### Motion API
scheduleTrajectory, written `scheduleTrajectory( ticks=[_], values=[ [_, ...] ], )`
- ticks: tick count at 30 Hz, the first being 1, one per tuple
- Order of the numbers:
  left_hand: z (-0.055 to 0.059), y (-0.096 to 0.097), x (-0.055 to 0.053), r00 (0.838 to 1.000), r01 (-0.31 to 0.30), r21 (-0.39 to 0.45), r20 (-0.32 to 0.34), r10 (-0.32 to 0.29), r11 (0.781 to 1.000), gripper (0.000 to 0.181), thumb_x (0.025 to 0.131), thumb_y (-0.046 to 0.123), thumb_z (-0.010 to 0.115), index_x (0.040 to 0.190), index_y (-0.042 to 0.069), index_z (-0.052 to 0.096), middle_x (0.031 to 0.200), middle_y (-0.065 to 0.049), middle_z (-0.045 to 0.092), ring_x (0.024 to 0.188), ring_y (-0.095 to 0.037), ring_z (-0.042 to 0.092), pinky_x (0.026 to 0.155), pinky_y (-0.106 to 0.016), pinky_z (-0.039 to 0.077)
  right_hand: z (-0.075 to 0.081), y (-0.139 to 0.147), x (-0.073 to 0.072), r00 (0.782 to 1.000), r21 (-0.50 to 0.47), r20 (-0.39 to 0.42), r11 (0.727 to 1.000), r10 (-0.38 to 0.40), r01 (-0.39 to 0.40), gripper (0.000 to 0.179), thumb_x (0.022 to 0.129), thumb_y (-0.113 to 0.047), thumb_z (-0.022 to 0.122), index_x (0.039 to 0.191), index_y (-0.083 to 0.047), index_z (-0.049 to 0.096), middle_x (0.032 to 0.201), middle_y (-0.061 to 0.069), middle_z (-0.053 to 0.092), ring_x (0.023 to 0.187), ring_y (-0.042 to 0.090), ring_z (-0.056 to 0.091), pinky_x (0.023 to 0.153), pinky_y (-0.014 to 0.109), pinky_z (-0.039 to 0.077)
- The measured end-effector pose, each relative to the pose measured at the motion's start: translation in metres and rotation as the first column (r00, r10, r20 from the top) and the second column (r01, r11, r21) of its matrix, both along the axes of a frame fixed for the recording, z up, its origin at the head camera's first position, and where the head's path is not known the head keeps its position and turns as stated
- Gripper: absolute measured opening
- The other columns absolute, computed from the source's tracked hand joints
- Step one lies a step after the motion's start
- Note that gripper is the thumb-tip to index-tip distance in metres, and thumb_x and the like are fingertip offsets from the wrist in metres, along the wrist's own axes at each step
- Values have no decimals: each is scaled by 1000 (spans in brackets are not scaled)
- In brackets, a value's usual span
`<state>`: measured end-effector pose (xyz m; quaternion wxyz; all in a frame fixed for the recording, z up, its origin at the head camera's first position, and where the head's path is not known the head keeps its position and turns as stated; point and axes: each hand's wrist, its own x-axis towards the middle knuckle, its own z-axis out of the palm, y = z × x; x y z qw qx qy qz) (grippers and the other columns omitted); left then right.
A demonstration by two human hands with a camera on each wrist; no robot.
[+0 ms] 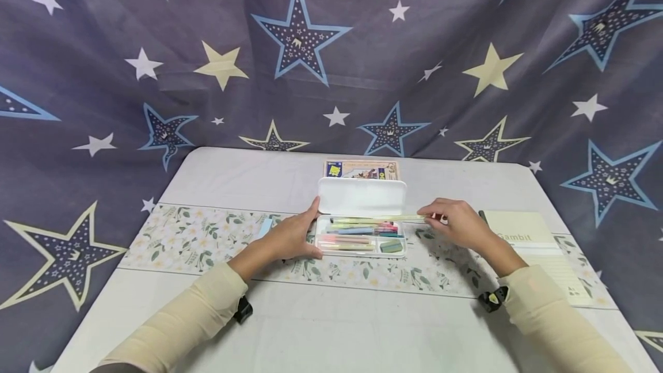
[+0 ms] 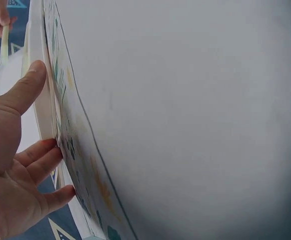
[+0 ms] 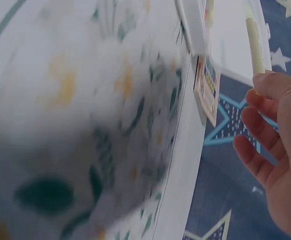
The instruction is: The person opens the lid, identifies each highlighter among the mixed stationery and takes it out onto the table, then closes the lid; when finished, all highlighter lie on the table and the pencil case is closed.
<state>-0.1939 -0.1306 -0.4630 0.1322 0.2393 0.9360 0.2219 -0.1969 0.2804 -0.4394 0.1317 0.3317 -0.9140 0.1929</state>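
Note:
A white pencil case (image 1: 362, 197) lies on the table with its lid raised. Pens fill its long compartments, and a small green block (image 1: 391, 246) sits in the front right one. My left hand (image 1: 295, 235) holds the case's left end, thumb toward the front and fingers toward the back; in the left wrist view, thumb and fingertips touch the case's side wall (image 2: 43, 107). Between right thumb and index finger, my right hand (image 1: 456, 222) pinches a pale yellow pen (image 3: 255, 47) by its right end. That pen reaches left over the case's back compartment.
Behind the lid lies a printed box (image 1: 362, 169). A cream notebook (image 1: 518, 229) marked "Gambit" rests at the right, a dark pen-like thing (image 1: 483, 216) by its left edge. Left of the case is a light blue item (image 1: 265, 227). A floral runner (image 1: 207, 235) crosses the table.

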Motion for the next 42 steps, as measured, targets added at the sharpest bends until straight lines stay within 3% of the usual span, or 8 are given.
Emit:
scheduleTrajectory(
  ticks=[10,23,33,42],
  values=[
    [0,1,1,1000,-12,17,13,12,1000,140,73,52,89,164,13,-10,165,-7,36,150,-29,40,123,-46,35,-2,40,3,997,21,-17,997,-76,76,21,87,-4,78,105,-13,79,85,-5,72,71,4,62,61,28,57],
    [1,1,1,1000,-23,12,20,23,1000,139,73,53,88,164,15,-9,166,-6,34,150,-29,39,123,-47,36,-19,70,7,979,94,92,981,-180,172,19,89,-7,77,107,-12,79,86,-5,72,70,2,59,60,24,54],
    [-3,0,3,999,-26,6,22,25,1000,139,73,53,88,165,14,-9,165,-6,36,150,-28,41,122,-46,37,-31,81,7,957,178,182,965,-226,194,16,92,-9,73,107,-15,78,88,-6,71,72,1,54,62,28,48],
    [-1,0,1,999,-29,2,14,29,1000,138,74,53,88,164,17,-9,165,-5,36,150,-29,40,123,-46,36,-28,78,4,956,224,169,954,-239,199,16,92,-9,73,106,-13,78,87,-5,68,72,4,53,62,30,48]
  ],
)
